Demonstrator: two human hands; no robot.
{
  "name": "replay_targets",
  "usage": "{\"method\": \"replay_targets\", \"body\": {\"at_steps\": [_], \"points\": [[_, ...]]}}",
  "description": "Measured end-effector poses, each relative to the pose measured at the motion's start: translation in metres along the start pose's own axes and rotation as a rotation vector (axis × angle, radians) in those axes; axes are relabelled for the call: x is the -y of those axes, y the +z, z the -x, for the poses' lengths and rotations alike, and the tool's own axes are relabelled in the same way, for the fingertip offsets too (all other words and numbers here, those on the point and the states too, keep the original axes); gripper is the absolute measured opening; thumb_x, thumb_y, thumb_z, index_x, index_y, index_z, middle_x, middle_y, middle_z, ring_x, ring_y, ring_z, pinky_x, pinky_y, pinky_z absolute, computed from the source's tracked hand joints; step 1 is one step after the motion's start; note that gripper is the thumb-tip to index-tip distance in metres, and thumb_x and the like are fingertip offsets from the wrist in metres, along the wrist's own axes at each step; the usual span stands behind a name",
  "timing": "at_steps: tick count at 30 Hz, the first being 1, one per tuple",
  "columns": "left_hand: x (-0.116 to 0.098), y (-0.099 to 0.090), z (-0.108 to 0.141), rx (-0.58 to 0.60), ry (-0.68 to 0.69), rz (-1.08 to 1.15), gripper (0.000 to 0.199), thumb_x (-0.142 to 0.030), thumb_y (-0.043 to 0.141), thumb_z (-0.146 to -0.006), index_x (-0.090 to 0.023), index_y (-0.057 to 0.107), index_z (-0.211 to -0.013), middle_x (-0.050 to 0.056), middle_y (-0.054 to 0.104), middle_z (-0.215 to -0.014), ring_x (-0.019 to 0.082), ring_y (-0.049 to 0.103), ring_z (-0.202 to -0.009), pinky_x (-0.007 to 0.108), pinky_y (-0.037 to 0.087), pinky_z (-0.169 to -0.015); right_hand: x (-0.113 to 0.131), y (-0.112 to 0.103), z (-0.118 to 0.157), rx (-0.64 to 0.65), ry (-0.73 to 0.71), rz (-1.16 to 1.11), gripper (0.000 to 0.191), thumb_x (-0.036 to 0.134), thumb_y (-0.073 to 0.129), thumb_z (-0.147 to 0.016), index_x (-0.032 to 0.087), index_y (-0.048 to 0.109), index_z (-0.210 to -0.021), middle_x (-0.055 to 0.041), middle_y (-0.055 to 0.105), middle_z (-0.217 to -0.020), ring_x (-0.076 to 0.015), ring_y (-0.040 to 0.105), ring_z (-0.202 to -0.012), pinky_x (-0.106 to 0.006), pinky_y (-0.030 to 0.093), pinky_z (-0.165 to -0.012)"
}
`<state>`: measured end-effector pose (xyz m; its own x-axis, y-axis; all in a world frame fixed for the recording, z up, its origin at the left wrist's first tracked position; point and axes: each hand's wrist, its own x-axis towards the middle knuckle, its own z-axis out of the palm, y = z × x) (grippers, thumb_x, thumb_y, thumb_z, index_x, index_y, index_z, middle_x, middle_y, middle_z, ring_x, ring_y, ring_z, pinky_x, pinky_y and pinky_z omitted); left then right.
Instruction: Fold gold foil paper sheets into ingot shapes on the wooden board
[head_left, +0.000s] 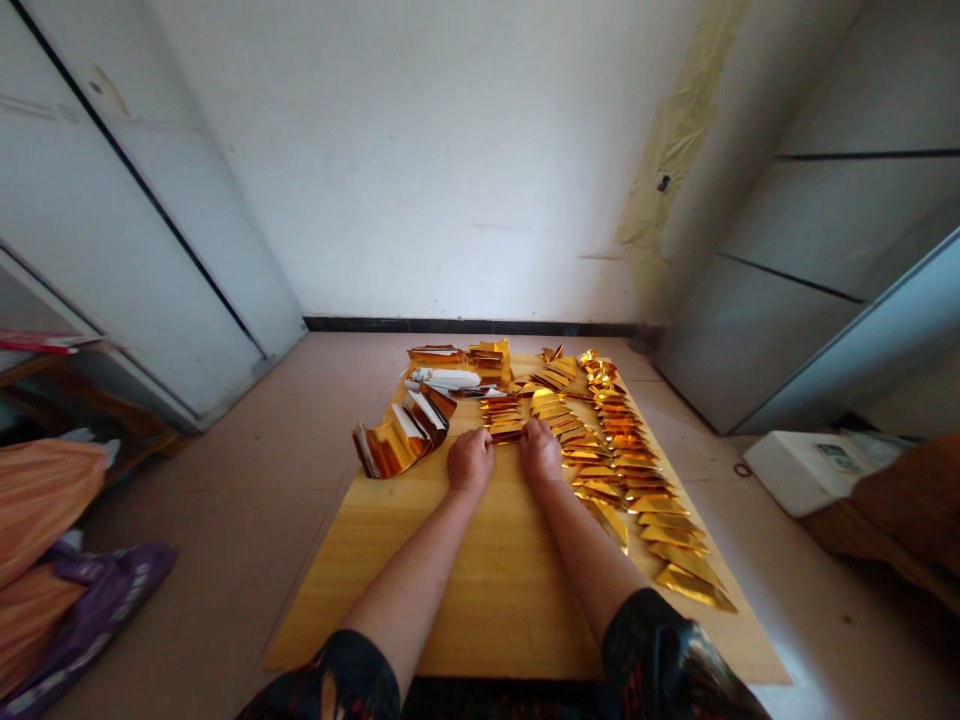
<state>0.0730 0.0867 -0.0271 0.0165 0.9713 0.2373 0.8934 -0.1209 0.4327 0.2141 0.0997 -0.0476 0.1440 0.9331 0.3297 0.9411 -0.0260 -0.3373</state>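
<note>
My left hand (471,462) is closed at the near left end of a short stack of folded gold paper pieces (501,412). At the right end of the same stack is my right hand (541,452), also closed. Between them runs a folded gold strip (506,436), its ends at my fingers. Rows of folded gold paper (626,440) overlap down the table's right side. Left of my left hand lie curled gold sheets (397,445) with white backing. A white bundle (444,379) rests behind.
The wooden table (480,580) stands before a white wall (450,180). Cabinets flank it on the left (142,210) and right (832,240). Orange and purple bags (97,600) are at the left, a white box (806,470) at the right.
</note>
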Motion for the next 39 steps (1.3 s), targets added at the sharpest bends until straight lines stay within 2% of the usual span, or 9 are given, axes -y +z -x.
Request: {"method": "replay_targets", "body": {"at_steps": [8,14,18,23,26,29,32,36,39], "points": [[0.0,-0.002,0.003,-0.053,0.019,0.008,0.008,-0.015,0.053,-0.079,-0.019,0.059,-0.081,0.004,0.062,-0.081,0.018,0.055,-0.082,0.027,0.039,-0.073,-0.001,-0.004,0.006,-0.051,-0.03,-0.134,0.017,0.011,0.045,-0.078,0.019,0.058,-0.085,-0.0056,0.057,-0.09,-0.0154,0.05,-0.072,-0.025,0.036,-0.065],[0.01,-0.005,0.025,-0.149,0.091,0.085,0.017,-0.011,0.054,-0.076,-0.017,0.061,-0.09,0.006,0.063,-0.09,0.019,0.055,-0.092,0.029,0.041,-0.083,0.004,-0.016,0.032,-0.065,-0.109,-0.223,0.02,0.006,0.044,-0.074,0.017,0.058,-0.083,-0.0068,0.055,-0.089,-0.0159,0.05,-0.077,-0.025,0.038,-0.071],[0.027,-0.034,0.045,-0.174,0.156,0.003,0.015,-0.016,0.049,-0.081,-0.02,0.063,-0.081,0.005,0.064,-0.085,0.019,0.056,-0.088,0.03,0.04,-0.082,0.014,-0.021,0.057,0.032,-0.258,-0.222,0.017,0.005,0.045,-0.075,0.017,0.057,-0.073,-0.0044,0.054,-0.08,-0.014,0.048,-0.071,-0.023,0.035,-0.067],[0.052,-0.087,0.049,-0.201,0.037,-0.318,0.019,-0.028,0.049,-0.083,-0.021,0.067,-0.086,0.008,0.065,-0.09,0.025,0.053,-0.095,0.039,0.035,-0.087,0.027,-0.026,0.078,0.063,-0.398,-0.2,0.018,0.007,0.046,-0.08,0.016,0.057,-0.071,-0.0042,0.056,-0.079,-0.0133,0.047,-0.072,-0.023,0.031,-0.066],[0.061,-0.103,0.04,-0.125,-0.033,-0.446,0.022,-0.033,0.053,-0.08,-0.02,0.068,-0.09,0.01,0.066,-0.098,0.028,0.049,-0.105,0.044,0.029,-0.095,0.03,-0.028,0.082,0.062,-0.415,-0.165,0.018,0.006,0.047,-0.081,0.016,0.058,-0.07,-0.0044,0.057,-0.079,-0.0139,0.048,-0.074,-0.024,0.03,-0.065],[0.068,-0.102,0.032,0.02,-0.067,-0.51,0.027,-0.033,0.057,-0.076,-0.018,0.068,-0.095,0.013,0.066,-0.105,0.031,0.045,-0.115,0.05,0.021,-0.101,0.029,-0.029,0.082,0.063,-0.415,-0.152,0.017,0.007,0.048,-0.081,0.016,0.058,-0.07,-0.0043,0.057,-0.079,-0.014,0.048,-0.074,-0.024,0.029,-0.065],[0.073,-0.095,0.029,0.107,-0.084,-0.51,0.026,-0.026,0.05,-0.08,-0.016,0.069,-0.095,0.013,0.067,-0.101,0.03,0.051,-0.108,0.053,0.014,-0.104,0.029,-0.029,0.082,0.064,-0.414,-0.148,0.017,0.007,0.048,-0.081,0.016,0.059,-0.071,-0.0042,0.057,-0.079,-0.014,0.048,-0.075,-0.024,0.03,-0.066],[0.078,-0.089,0.031,0.114,-0.058,-0.477,0.036,-0.012,0.035,-0.083,-0.015,0.071,-0.089,0.013,0.069,-0.094,0.028,0.056,-0.1,0.057,-0.001,-0.106,0.028,-0.029,0.081,0.068,-0.418,-0.125,0.017,0.008,0.048,-0.081,0.016,0.06,-0.071,-0.0046,0.058,-0.08,-0.014,0.048,-0.075,-0.024,0.03,-0.067],[0.08,-0.089,0.032,0.103,-0.022,-0.458,0.04,-0.009,0.032,-0.083,-0.015,0.071,-0.086,0.013,0.07,-0.091,0.028,0.057,-0.097,0.058,-0.007,-0.106,0.028,-0.029,0.081,0.07,-0.428,-0.118,0.017,0.008,0.049,-0.081,0.016,0.06,-0.072,-0.0048,0.058,-0.08,-0.014,0.048,-0.074,-0.024,0.03,-0.066]]}}
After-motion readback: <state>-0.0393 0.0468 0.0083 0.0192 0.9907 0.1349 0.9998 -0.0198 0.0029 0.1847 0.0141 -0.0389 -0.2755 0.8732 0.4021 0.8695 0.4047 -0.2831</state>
